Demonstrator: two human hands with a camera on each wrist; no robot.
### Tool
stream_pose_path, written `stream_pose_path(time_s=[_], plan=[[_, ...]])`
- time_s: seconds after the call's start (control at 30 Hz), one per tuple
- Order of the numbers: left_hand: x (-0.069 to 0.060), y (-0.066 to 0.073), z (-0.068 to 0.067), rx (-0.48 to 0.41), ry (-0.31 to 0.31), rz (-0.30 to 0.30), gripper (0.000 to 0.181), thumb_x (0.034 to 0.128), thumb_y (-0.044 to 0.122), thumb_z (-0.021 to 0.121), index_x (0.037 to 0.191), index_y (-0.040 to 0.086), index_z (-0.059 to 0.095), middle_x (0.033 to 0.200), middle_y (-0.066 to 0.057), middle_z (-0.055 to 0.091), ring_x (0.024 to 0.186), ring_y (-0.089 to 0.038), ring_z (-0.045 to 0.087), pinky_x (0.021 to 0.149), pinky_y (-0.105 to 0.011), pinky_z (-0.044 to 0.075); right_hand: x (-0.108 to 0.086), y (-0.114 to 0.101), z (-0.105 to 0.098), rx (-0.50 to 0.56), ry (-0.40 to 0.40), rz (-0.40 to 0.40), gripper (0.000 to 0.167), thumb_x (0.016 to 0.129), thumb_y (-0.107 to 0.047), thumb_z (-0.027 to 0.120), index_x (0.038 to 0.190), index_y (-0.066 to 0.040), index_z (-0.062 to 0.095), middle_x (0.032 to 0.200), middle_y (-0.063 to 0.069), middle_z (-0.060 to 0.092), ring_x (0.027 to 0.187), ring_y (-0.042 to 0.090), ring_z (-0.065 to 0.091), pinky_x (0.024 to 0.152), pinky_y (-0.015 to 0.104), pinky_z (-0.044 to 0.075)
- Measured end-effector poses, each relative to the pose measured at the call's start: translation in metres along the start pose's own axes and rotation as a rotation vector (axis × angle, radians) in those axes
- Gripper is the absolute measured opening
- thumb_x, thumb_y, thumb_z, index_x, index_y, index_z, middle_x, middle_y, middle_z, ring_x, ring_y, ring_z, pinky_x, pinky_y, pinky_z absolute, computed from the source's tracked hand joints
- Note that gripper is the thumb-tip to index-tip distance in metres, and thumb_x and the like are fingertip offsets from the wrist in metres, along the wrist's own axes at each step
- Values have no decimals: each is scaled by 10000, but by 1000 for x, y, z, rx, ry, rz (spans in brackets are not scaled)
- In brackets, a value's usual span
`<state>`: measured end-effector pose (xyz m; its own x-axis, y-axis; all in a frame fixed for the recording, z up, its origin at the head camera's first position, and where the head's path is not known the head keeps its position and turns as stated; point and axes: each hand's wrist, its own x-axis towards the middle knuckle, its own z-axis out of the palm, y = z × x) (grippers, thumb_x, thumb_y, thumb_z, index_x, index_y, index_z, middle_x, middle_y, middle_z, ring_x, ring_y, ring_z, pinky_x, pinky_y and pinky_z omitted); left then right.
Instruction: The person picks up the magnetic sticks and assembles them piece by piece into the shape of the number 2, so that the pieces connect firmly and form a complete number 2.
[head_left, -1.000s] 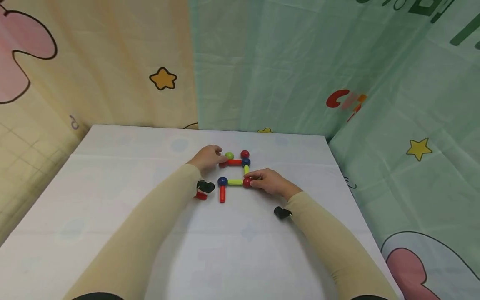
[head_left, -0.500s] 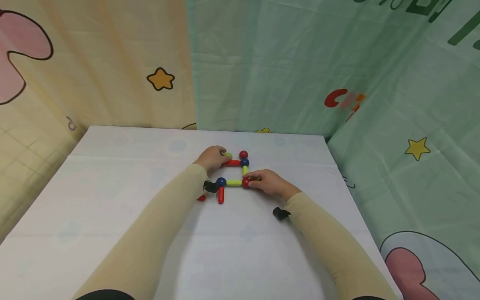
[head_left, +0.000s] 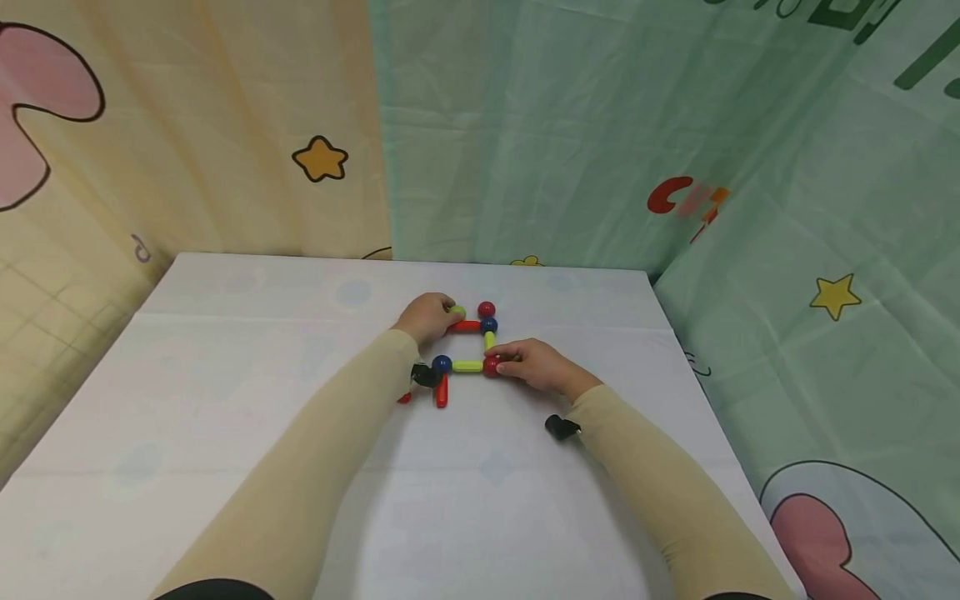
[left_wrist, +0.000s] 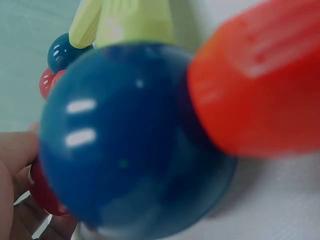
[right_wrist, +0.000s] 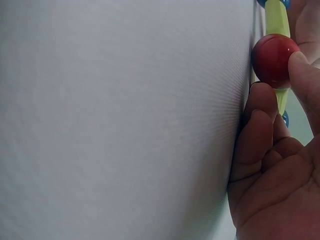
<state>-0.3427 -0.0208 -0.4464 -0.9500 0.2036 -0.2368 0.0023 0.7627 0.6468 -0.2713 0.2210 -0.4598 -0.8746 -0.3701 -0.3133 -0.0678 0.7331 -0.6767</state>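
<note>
Balls and short rods form a linked figure on the table. In the left wrist view, my left hand [left_wrist: 15,170] holds a dark red ball [left_wrist: 47,192] at the figure's far left corner. Beside these fingers in the head view is a green ball [head_left: 457,312], partly covered. My right hand [head_left: 536,365] pinches the near right red ball [right_wrist: 274,59] between thumb and fingers. From it, one yellow-green rod [head_left: 468,367] leads to a blue ball [head_left: 442,364], another [head_left: 490,340] to a farther blue ball [head_left: 489,325]. A red rod [head_left: 467,327] runs left from that far blue ball.
Another red ball [head_left: 487,309] touches the far blue ball. A red rod [head_left: 442,392] points toward me from the near blue ball. A red piece [head_left: 405,398] shows beside my left sleeve. The white table [head_left: 480,517] meets printed curtains behind and at the right.
My left hand has shifted slightly right, covering the far left red ball and part of the green ball in the head view. My right hand keeps its place.
</note>
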Motion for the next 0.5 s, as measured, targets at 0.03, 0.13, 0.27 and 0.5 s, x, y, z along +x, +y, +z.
stream_pose_path(time_s=[0.03, 0.13, 0.27, 0.5], plan=[[0, 0, 0, 3, 3, 0, 495, 1032, 370, 672, 1425, 72, 640, 1337, -127, 675, 1186, -302, 602, 1129, -466, 489, 0, 0, 0, 0, 1, -1, 352, 1044, -254, 674, 1394, -244, 703, 1308, 51, 720, 1168, 216, 601, 1116, 452, 497], [0, 0, 1, 8, 9, 2, 484, 1036, 361, 666, 1419, 66, 644, 1363, -131, 666, 1207, -307, 595, 1147, -471, 477, -1, -1, 0, 1, 3, 0, 350, 1042, -253, 675, 1390, -238, 706, 1296, 51, 724, 1140, 213, 594, 1097, 441, 500], [0, 0, 1, -18, 15, -11, 477, 1037, 354, 666, 1418, 70, 640, 1357, -124, 659, 1196, -306, 590, 1143, -474, 481, -1, -1, 0, 6, 2, 6, 345, 1045, -249, 672, 1387, -240, 708, 1290, 43, 726, 1127, 201, 598, 1072, 416, 513], [0, -1, -4, -89, 92, 9, 456, 1039, 333, 664, 1415, 79, 618, 1295, -109, 658, 1160, -302, 587, 1128, -487, 479, 0, 0, 1, 25, -3, 23, 347, 1043, -248, 675, 1389, -253, 707, 1314, 44, 717, 1152, 207, 603, 1071, 405, 525]])
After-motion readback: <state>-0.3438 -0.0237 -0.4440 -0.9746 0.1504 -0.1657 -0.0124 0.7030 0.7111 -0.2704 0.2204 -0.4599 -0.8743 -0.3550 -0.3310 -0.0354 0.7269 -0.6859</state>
